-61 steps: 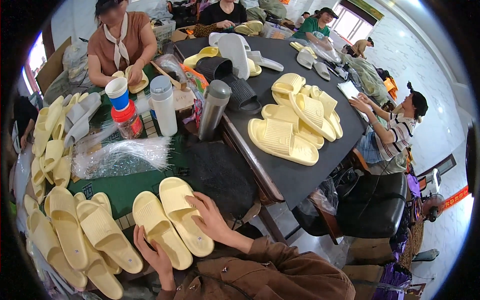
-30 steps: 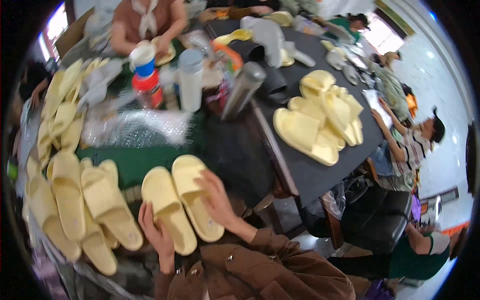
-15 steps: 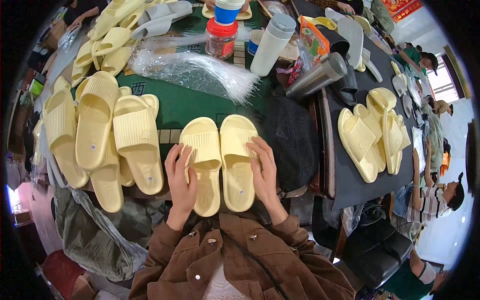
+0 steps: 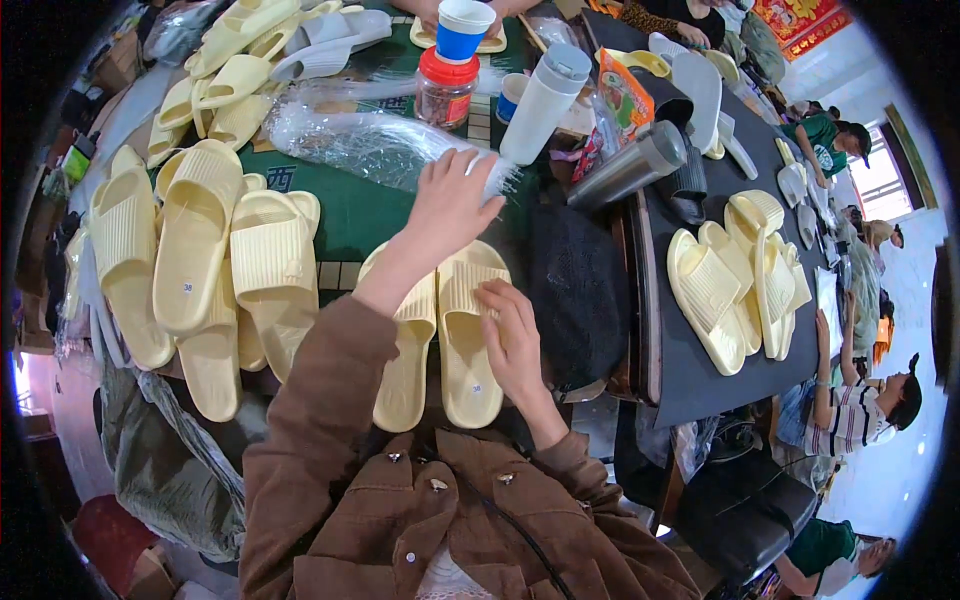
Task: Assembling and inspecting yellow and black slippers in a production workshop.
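Head view: pair of yellow slippers (image 4: 463, 350) lies side by side, toes away, at the green tabletop (image 4: 350, 220)'s near edge. Lining-up looks done; no strand shows on them. Right hand (image 4: 513, 335) rests, unclenched, on the right slipper. Left hand (image 4: 450, 205) covers clear strands' (image 4: 340, 135) frayed end (pinching or not, cannot tell).

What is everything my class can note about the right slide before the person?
The right slide is pale yellow and looks rubbery, with a broad ribbed strap and a small heel sticker. It lies upright, toe toward the picture's top, beside its mate; the right grip rests on its strap's right side.
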Action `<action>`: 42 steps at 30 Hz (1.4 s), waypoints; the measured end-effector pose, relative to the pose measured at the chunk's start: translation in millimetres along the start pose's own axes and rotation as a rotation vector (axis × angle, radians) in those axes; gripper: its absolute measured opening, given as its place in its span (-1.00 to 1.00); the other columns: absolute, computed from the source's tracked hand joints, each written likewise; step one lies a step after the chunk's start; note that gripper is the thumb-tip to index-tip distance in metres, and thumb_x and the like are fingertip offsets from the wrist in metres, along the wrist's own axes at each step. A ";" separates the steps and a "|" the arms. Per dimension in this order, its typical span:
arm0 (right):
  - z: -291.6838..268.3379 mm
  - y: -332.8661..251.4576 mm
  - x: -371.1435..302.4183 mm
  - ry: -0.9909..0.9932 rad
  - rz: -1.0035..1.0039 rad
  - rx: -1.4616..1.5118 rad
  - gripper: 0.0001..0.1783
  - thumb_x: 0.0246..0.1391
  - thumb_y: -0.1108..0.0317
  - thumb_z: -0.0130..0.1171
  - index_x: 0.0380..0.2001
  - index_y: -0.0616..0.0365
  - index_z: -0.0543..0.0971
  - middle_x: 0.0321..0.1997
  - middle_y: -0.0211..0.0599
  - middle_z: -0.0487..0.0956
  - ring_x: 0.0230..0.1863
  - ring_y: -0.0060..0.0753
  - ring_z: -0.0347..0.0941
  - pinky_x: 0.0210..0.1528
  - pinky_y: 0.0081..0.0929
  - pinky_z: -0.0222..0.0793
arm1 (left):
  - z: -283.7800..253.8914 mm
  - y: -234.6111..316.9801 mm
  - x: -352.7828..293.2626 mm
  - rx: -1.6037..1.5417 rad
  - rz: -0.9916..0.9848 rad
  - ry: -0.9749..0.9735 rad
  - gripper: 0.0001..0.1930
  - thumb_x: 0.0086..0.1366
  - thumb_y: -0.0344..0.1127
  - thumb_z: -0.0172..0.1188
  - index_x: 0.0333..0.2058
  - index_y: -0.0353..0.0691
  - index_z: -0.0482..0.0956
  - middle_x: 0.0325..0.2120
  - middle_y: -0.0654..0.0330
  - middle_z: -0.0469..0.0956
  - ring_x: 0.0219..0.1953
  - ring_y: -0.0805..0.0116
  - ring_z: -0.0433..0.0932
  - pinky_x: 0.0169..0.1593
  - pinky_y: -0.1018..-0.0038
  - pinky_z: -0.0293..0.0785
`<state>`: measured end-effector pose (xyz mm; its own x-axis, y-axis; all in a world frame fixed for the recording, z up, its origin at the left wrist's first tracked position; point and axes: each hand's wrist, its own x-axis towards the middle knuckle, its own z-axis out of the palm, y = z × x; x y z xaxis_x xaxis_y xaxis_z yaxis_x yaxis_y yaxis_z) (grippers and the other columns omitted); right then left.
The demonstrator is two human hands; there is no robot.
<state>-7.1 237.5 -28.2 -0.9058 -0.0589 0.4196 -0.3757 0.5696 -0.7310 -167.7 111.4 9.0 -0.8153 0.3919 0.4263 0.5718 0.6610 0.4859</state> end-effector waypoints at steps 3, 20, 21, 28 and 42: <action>-7.0 -6.5 4.6 -0.063 -0.013 -0.003 -0.65 0.02 0.62 0.05 -0.07 0.23 0.50 0.06 -0.09 0.45 0.16 -0.05 0.33 0.18 -0.30 0.26 | 36.4 -13.0 18.8 0.160 -0.005 0.069 -0.23 0.05 0.00 0.30 0.22 -0.03 0.22 0.22 0.01 0.18 0.30 -0.12 0.05 0.23 -0.24 -0.02; -7.7 74.8 138.5 -0.052 0.024 -0.766 -0.81 -0.07 0.34 0.24 -0.37 0.19 0.56 -0.24 -0.22 0.50 -0.12 -0.16 0.45 -0.17 -0.28 0.48 | 92.3 -55.2 4.3 0.181 0.010 0.193 -0.31 0.03 -0.08 0.31 0.18 0.03 0.33 0.23 0.06 0.18 0.33 -0.04 0.03 0.29 -0.21 -0.14; -4.9 80.5 141.4 -0.058 -0.004 -0.805 -0.79 -0.11 0.31 0.27 -0.41 0.19 0.55 -0.27 -0.21 0.50 -0.13 -0.16 0.47 -0.20 -0.27 0.50 | 92.5 -53.8 5.6 0.181 0.011 0.194 -0.31 0.03 -0.08 0.31 0.18 0.03 0.33 0.23 0.06 0.18 0.33 -0.04 0.03 0.29 -0.21 -0.14; 14.7 102.2 151.0 -0.038 0.118 -0.831 -0.88 -0.04 0.31 0.19 -0.46 0.10 0.50 -0.36 -0.22 0.50 -0.28 -0.07 0.52 -0.31 -0.15 0.46 | 88.6 -54.0 2.6 0.190 -0.008 0.181 -0.23 -0.09 -0.16 0.37 0.17 0.00 0.32 0.21 0.05 0.20 0.32 -0.08 0.05 0.27 -0.25 -0.11; -18.5 47.2 128.8 -0.159 0.183 -0.435 -0.79 -0.03 0.32 0.11 -0.54 0.27 0.49 -0.40 -0.01 0.46 -0.33 0.09 0.44 -0.28 -0.10 0.37 | 91.4 -52.5 1.7 0.200 -0.003 0.144 -0.37 0.01 -0.17 0.30 0.13 0.19 0.39 0.21 0.15 0.23 0.35 -0.05 -0.02 0.29 -0.28 -0.21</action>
<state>-137.8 271.9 1.3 -0.9807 -0.0311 0.1928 -0.1217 0.8696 -0.4786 -207.5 135.9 -85.5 -0.7871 0.3041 0.5366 0.5285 0.7812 0.3324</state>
